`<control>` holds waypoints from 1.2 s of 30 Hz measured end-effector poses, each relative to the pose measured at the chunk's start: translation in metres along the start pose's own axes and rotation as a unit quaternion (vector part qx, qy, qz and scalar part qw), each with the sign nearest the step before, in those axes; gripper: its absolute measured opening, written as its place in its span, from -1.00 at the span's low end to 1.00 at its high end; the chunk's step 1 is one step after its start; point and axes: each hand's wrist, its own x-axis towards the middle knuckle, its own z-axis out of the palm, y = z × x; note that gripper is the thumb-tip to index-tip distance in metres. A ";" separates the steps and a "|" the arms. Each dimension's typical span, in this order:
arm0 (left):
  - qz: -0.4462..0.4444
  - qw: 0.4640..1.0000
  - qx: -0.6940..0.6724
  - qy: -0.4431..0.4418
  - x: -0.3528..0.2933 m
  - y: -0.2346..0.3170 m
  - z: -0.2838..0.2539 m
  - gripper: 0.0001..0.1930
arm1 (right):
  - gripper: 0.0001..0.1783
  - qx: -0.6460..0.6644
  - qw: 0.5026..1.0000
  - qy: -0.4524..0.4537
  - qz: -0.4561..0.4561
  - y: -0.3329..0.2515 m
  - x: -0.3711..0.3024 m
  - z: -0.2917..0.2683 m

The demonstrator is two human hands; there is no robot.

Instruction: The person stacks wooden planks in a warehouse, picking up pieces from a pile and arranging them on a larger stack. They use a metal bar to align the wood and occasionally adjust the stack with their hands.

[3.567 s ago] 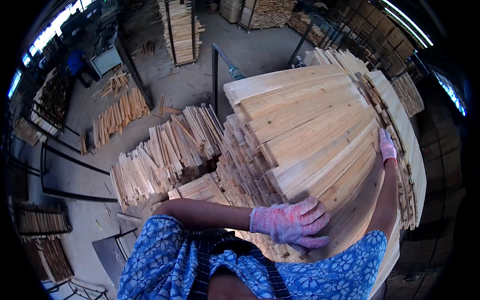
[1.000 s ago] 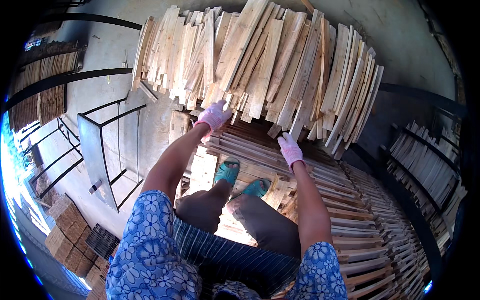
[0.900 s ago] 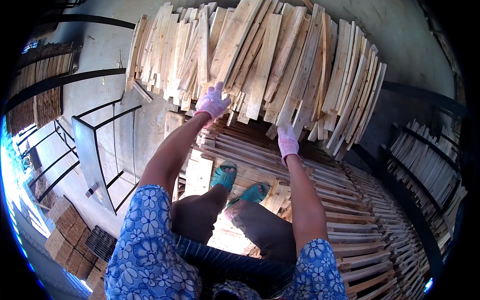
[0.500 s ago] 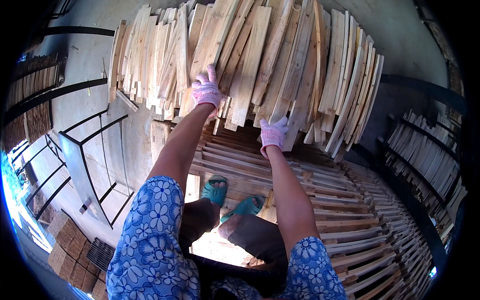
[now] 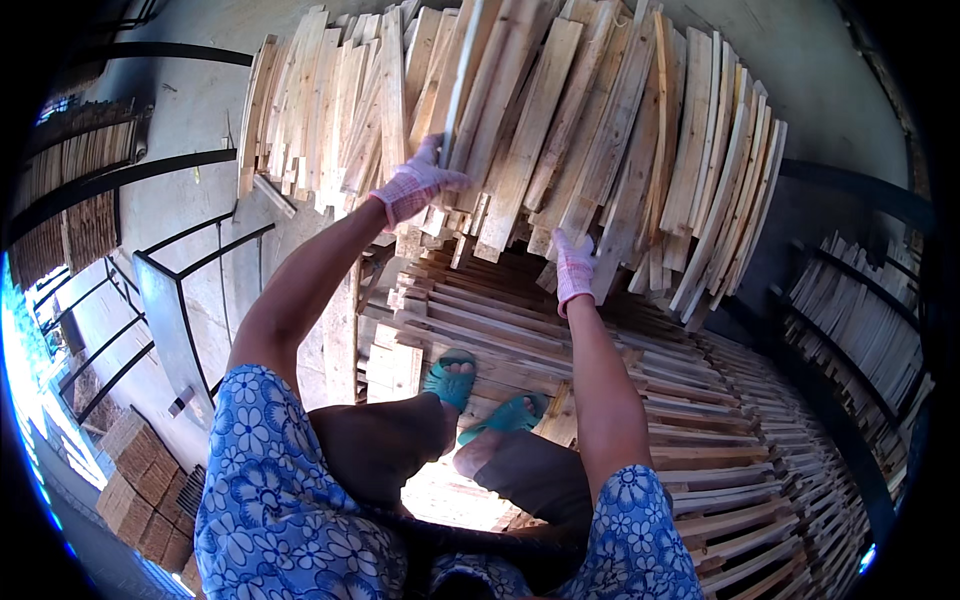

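Observation:
Both my hands wear pale pink-and-white knit gloves. At the near end of a wide pile of rough wooden planks [image 5: 545, 130], my left hand [image 5: 418, 190] is closed on the lower end of a wooden plank [image 5: 465, 75], which is tipped onto its edge. Some of its fingers are hidden by the wood. Farther right, my right hand [image 5: 574, 265] rests against the ends of the planks, thumb and fingertips apart and pointing up. No plank is visibly enclosed by it.
Layered wooden strips [image 5: 710, 450] spread low on the right, with gaps between them. My teal sandals [image 5: 505, 418] stand on boards below the pile. A metal frame [image 5: 175, 320] stands left, near stacked brown blocks [image 5: 140, 480]. Dark rails [image 5: 850, 190] cross at right.
My left hand has turned, and the plank at it now tips up on edge. My right hand stays at the plank ends, its fingers less spread. The view has shifted slightly.

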 end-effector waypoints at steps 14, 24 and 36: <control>-0.122 0.957 0.233 0.121 0.000 -0.051 0.144 0.40 | 0.07 0.427 0.865 -0.200 0.171 -0.060 0.008 -0.029; -0.141 0.988 0.052 -0.044 -0.008 -0.020 0.102 0.19 | -0.08 -0.029 0.994 0.023 -0.102 -0.081 0.076 -0.046; -0.082 0.987 -0.101 -0.090 0.036 -0.065 0.105 0.14 | -0.56 -0.184 0.968 0.055 -0.164 -0.023 0.027 -0.034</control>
